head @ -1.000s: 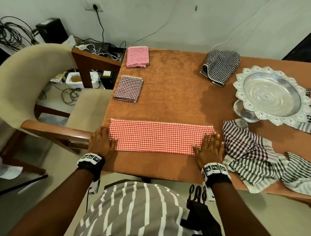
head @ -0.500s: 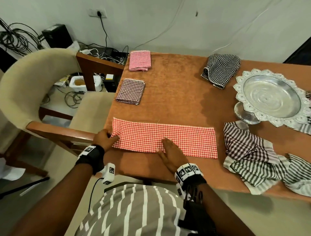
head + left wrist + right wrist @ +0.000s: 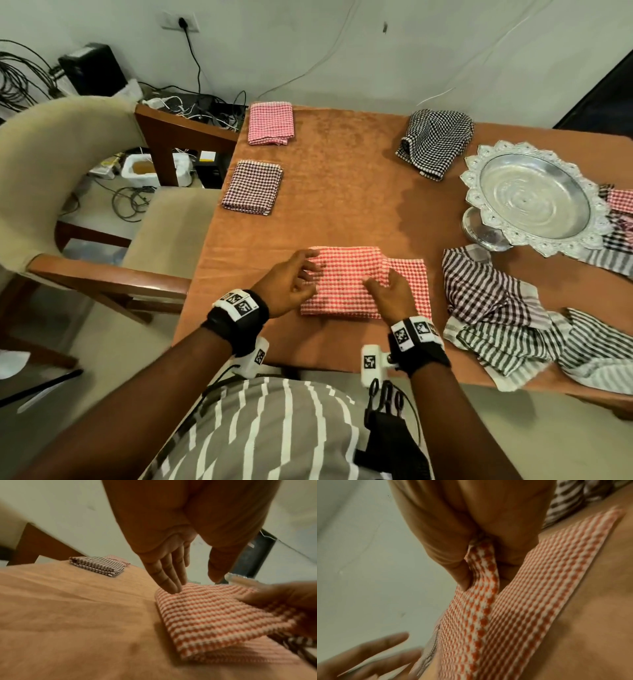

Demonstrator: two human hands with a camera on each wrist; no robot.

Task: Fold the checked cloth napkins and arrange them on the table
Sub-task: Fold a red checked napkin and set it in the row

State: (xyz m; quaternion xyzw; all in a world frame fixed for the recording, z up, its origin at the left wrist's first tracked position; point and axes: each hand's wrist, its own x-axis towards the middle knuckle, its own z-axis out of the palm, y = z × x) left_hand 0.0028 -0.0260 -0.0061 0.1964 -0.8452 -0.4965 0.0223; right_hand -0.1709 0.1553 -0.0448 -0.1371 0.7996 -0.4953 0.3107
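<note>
A red checked napkin (image 3: 346, 284) lies near the table's front edge, its left part folded over onto its right part. My right hand (image 3: 381, 280) pinches the free edge of the top layer; the right wrist view shows the cloth (image 3: 485, 566) squeezed between thumb and fingers (image 3: 458, 566). My left hand (image 3: 308, 270) is at the folded left side with its fingers loose. In the left wrist view its straight fingertips (image 3: 171, 586) touch the napkin's (image 3: 214, 615) far left corner. It holds nothing.
Two folded napkins, pink (image 3: 270, 123) and dark checked (image 3: 252, 186), lie along the table's (image 3: 342, 192) left edge. A black-and-white checked cloth (image 3: 435, 142) sits at the back. A silver footed dish (image 3: 534, 198) and loose striped cloths (image 3: 496, 308) are on the right. A beige chair (image 3: 68, 164) stands on the left.
The long red strip has been folded: its left end was carried over to the right. My left hand let go of that end; my right hand went from pressing the middle to pinching the top layer.
</note>
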